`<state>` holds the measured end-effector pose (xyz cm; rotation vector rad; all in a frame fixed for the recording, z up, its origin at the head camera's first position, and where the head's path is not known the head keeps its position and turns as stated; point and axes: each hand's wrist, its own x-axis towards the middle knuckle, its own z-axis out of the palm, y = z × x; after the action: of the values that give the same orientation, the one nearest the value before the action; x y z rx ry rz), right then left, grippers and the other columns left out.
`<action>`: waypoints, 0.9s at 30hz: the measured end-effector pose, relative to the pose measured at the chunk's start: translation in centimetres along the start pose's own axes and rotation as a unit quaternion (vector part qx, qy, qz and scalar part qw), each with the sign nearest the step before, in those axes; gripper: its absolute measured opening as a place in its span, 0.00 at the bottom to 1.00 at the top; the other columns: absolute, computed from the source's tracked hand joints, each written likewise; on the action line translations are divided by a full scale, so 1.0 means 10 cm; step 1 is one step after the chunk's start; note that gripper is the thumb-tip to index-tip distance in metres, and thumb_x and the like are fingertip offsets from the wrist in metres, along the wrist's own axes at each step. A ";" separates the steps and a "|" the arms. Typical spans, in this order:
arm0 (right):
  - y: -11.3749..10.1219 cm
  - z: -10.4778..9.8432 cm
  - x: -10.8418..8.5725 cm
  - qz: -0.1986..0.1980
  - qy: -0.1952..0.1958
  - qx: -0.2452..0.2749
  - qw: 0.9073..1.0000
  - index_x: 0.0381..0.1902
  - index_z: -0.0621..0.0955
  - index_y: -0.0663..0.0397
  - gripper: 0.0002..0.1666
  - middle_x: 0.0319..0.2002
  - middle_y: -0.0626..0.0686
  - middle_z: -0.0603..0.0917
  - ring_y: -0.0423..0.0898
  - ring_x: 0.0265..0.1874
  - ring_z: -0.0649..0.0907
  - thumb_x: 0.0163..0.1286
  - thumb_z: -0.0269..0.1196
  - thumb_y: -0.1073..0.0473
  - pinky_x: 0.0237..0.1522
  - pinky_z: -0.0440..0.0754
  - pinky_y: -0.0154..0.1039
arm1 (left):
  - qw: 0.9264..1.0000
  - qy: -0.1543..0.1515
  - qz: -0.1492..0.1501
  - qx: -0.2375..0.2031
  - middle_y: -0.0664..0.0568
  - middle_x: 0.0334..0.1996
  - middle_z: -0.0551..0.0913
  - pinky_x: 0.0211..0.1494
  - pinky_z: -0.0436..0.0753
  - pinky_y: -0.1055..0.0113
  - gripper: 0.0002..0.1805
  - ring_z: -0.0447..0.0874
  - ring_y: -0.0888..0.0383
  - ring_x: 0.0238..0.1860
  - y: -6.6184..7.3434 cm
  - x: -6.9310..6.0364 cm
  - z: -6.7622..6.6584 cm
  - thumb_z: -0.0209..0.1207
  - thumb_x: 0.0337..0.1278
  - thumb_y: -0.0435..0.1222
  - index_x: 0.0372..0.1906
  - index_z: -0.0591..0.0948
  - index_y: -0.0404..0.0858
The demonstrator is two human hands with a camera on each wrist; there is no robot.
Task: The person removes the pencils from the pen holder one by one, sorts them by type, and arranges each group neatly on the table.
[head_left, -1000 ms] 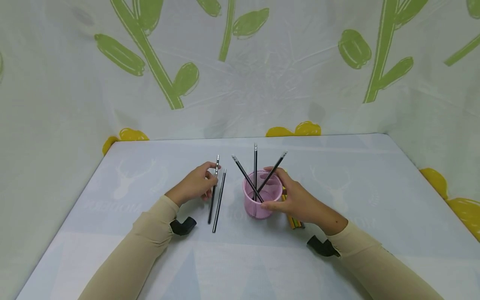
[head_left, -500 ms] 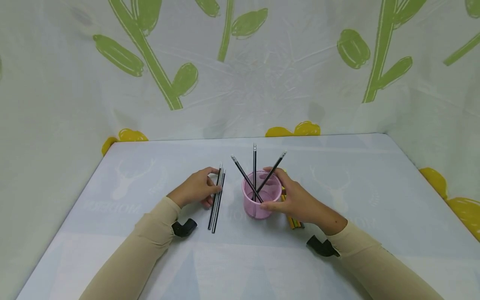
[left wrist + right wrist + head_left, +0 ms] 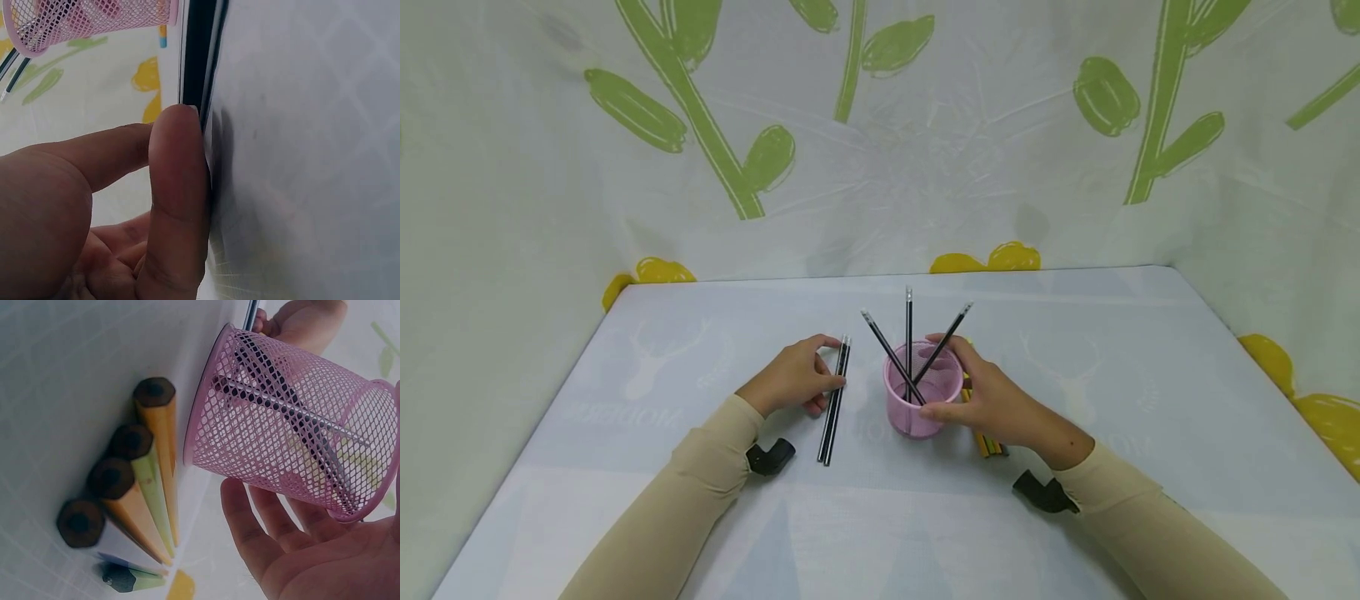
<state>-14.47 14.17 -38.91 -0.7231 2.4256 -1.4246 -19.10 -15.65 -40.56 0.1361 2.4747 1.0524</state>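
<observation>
In the head view, two black pencils (image 3: 830, 429) lie side by side on the table. My left hand (image 3: 792, 379) holds them between thumb and forefinger near their upper ends; the left wrist view has the thumb (image 3: 178, 162) against the dark shafts. To the right stands a pink mesh pencil cup (image 3: 912, 423) with three black pencils (image 3: 887, 344) leaning in it, eraser ends up. My right hand (image 3: 1000, 404) grips that cup from its right side, thumb at the front rim and fingers behind. Part of the cup's right wall is hidden by this hand.
Several coloured pencils (image 3: 164, 431), orange and green among them, lie in a bundle on the table (image 3: 1112, 533) right of the cup, partly under my right hand. Black wrist mounts (image 3: 771, 457) stick out from both sleeves. A patterned cloth wall (image 3: 970, 167) rises behind the table.
The pencil in my left hand has come down and slid nearer to me and to the right, now lying against the other one. My right hand and the cup stay almost still.
</observation>
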 end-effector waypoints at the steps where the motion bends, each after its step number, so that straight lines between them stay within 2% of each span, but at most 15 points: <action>1: 0.00 0.00 0.00 0.000 0.000 0.002 1.000 0.74 0.59 0.47 0.52 0.67 0.55 0.74 0.56 0.64 0.77 0.59 0.75 0.52 0.65 0.75 0.58 | 1.000 0.000 0.000 0.000 0.46 0.37 0.82 0.26 0.86 0.64 0.37 0.84 0.57 0.20 0.00 0.00 0.00 0.67 0.61 0.37 0.72 0.65 0.43; 5: -0.02 0.00 0.00 0.000 -0.001 -0.001 1.000 0.74 0.59 0.46 0.51 0.66 0.55 0.75 0.56 0.65 0.76 0.59 0.75 0.52 0.65 0.75 0.58 | 1.000 0.002 0.000 0.010 0.46 0.35 0.82 0.25 0.85 0.64 0.37 0.83 0.57 0.19 0.01 -0.01 -0.01 0.68 0.60 0.38 0.72 0.65 0.43; 7: -0.02 0.00 0.00 0.001 -0.001 -0.002 1.000 0.74 0.59 0.46 0.52 0.66 0.56 0.75 0.56 0.65 0.76 0.59 0.75 0.51 0.65 0.75 0.59 | 0.999 0.011 0.011 0.030 0.47 0.34 0.81 0.26 0.82 0.65 0.36 0.81 0.57 0.20 0.01 -0.01 -0.03 0.67 0.61 0.40 0.71 0.66 0.43; 9: -0.02 0.00 -0.01 0.002 -0.001 -0.006 1.000 0.74 0.58 0.47 0.52 0.66 0.57 0.74 0.57 0.65 0.76 0.60 0.75 0.51 0.65 0.75 0.59 | 0.998 0.030 0.027 0.049 0.48 0.34 0.81 0.27 0.80 0.66 0.34 0.79 0.58 0.21 0.04 -0.03 -0.04 0.67 0.62 0.42 0.70 0.68 0.44; 12: -0.03 0.01 -0.01 0.007 -0.001 -0.004 1.000 0.74 0.58 0.47 0.52 0.66 0.57 0.74 0.57 0.65 0.77 0.59 0.75 0.50 0.64 0.76 0.58 | 0.994 0.069 0.066 0.061 0.50 0.36 0.81 0.29 0.76 0.66 0.29 0.75 0.57 0.23 0.11 -0.08 -0.06 0.64 0.64 0.45 0.68 0.71 0.45; 14: -0.02 0.01 -0.01 0.009 -0.002 -0.002 1.000 0.75 0.58 0.47 0.53 0.66 0.57 0.74 0.57 0.64 0.77 0.60 0.75 0.50 0.64 0.76 0.58 | 0.991 0.089 0.089 0.044 0.51 0.38 0.81 0.29 0.75 0.66 0.27 0.73 0.57 0.23 0.15 -0.13 -0.05 0.63 0.65 0.45 0.66 0.73 0.46; 17: -0.02 0.02 0.00 0.013 -0.002 0.003 1.000 0.75 0.58 0.46 0.53 0.67 0.57 0.74 0.57 0.64 0.77 0.59 0.75 0.51 0.64 0.76 0.58 | 0.988 0.098 0.118 0.010 0.52 0.40 0.81 0.27 0.75 0.65 0.24 0.73 0.57 0.21 0.23 -0.21 -0.03 0.62 0.66 0.45 0.64 0.74 0.48; 23: -0.02 0.01 0.00 0.020 0.001 -0.004 1.000 0.75 0.57 0.44 0.54 0.69 0.56 0.72 0.57 0.64 0.77 0.59 0.75 0.48 0.64 0.75 0.59 | 0.981 0.110 0.154 -0.038 0.54 0.44 0.81 0.24 0.74 0.66 0.21 0.78 0.56 0.21 0.36 -0.34 0.03 0.63 0.66 0.44 0.61 0.76 0.51; 27: -0.03 0.02 0.00 0.019 0.000 0.002 1.000 0.74 0.57 0.44 0.53 0.69 0.56 0.73 0.57 0.65 0.77 0.59 0.75 0.48 0.65 0.75 0.59 | 0.976 0.125 0.172 -0.052 0.52 0.45 0.81 0.23 0.73 0.67 0.20 0.77 0.56 0.20 0.45 -0.38 0.06 0.63 0.66 0.45 0.61 0.76 0.49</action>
<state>-14.29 13.97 -38.78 -0.6721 2.4230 -1.4139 -15.82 -13.06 -36.38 0.4390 2.6738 1.4149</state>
